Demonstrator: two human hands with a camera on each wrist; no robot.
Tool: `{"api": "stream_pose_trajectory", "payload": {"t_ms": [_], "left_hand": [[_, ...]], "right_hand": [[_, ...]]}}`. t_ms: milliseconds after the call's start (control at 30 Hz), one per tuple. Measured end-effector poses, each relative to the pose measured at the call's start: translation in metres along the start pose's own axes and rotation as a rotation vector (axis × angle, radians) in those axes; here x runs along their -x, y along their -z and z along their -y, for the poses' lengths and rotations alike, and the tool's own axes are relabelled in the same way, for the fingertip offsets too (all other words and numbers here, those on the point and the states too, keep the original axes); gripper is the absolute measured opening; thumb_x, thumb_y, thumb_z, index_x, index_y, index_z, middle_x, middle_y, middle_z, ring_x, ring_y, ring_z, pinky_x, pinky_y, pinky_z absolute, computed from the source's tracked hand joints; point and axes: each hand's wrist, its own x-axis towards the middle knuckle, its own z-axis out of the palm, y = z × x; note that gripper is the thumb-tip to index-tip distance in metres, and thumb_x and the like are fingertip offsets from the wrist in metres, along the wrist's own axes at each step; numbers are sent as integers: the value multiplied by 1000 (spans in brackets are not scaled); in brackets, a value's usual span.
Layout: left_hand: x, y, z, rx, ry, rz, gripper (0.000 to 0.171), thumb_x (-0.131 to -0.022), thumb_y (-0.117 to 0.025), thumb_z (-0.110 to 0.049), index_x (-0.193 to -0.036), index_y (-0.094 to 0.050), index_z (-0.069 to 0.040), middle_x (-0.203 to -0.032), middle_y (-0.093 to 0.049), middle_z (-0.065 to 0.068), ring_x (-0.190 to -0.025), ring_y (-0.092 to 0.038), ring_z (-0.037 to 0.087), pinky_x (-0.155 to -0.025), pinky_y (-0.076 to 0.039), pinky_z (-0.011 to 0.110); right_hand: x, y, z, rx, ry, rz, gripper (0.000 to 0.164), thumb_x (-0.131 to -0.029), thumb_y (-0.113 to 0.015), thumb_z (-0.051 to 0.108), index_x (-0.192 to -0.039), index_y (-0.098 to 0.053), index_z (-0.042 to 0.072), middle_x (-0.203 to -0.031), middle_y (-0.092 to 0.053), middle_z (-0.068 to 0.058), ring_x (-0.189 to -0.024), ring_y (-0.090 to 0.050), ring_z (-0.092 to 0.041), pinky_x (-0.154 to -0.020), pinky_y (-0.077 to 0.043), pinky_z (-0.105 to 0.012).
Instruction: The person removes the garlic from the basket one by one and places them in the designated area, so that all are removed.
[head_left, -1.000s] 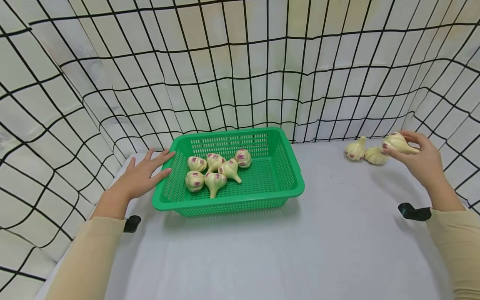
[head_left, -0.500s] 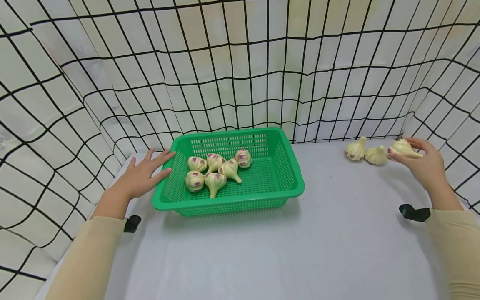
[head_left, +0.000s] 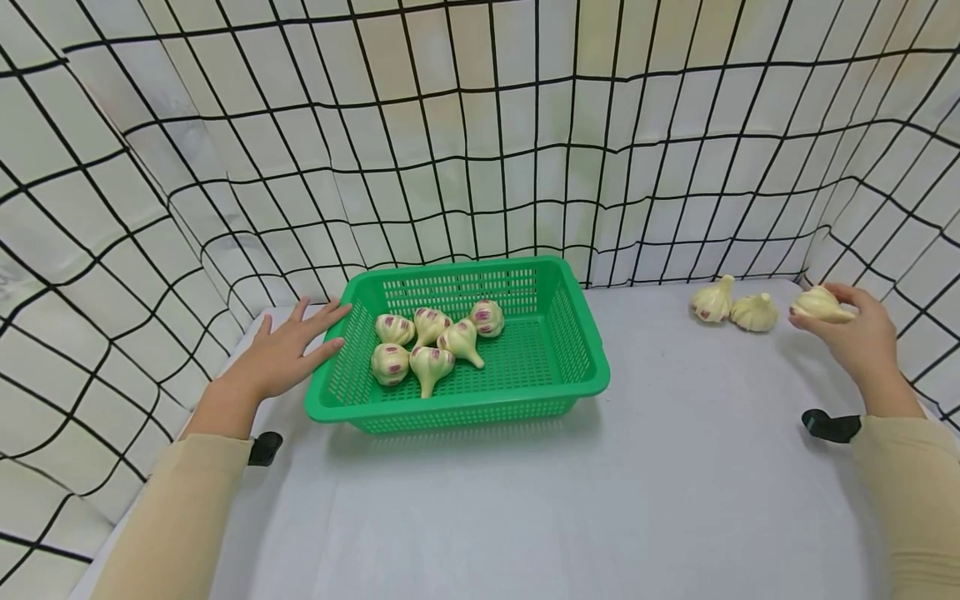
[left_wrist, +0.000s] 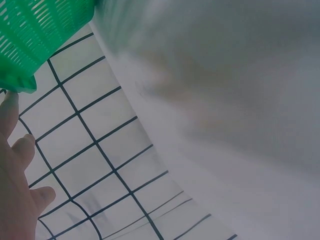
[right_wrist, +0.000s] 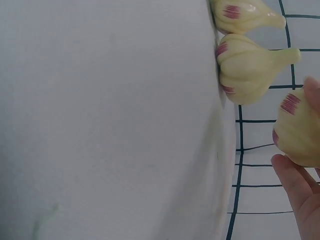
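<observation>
On my left wrist feed, I have the left hand [left_wrist: 14, 187] along the left edge, digits apart, one fingertip meeting the rim of a green basket [left_wrist: 47, 27]. I see only part of the basket, its slotted wall filling the upper left corner. Behind runs a dark grid [left_wrist: 95, 142] over a pale backing [left_wrist: 90, 165]. The white worktop [left_wrist: 250, 160] takes up the right side, and I make out a blurred greenish tint [left_wrist: 117, 37] and a brownish patch [left_wrist: 175, 87] on it.
</observation>
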Motion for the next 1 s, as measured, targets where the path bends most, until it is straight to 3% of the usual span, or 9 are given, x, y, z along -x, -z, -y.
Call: {"api": "stream_pose_trajectory", "payload": {"t_ms": [333, 767, 1000], "left_hand": [[-1, -2, 1, -6, 1, -5, 67, -108, -43, -51, -165, -26, -18, -170, -17, 13, -155, 4, 43, -113, 16, 71], [-1, -1, 1, -5, 6, -1, 67, -108, -43, -51, -165, -26, -19, -170, -15, 11, -155, 5, 42, -114, 17, 69], [0, 0, 0, -4, 6, 0, 67, -108, -43, -51, -165, -26, -18, -170, -16, 12, -155, 4, 44, -114, 16, 70]], "right_hand": [[-5, 0, -6, 31, 24, 12, 83, -99, -68, 34, -159, -25, -3, -158, -23, -37, -140, -23, -55, -110, -25, -70], [-17, -2, -15, 81, 23, 30, 81, -100, -66, 34, -159, -26, -5, -155, -23, -41, -139, -23, -58, -111, -23, -71], [-22, -3, -19, 152, 60, 67, 79, -99, -67, 30, -155, -27, -10, -145, -29, -45, -131, -29, -60, -103, -29, -70]]}}
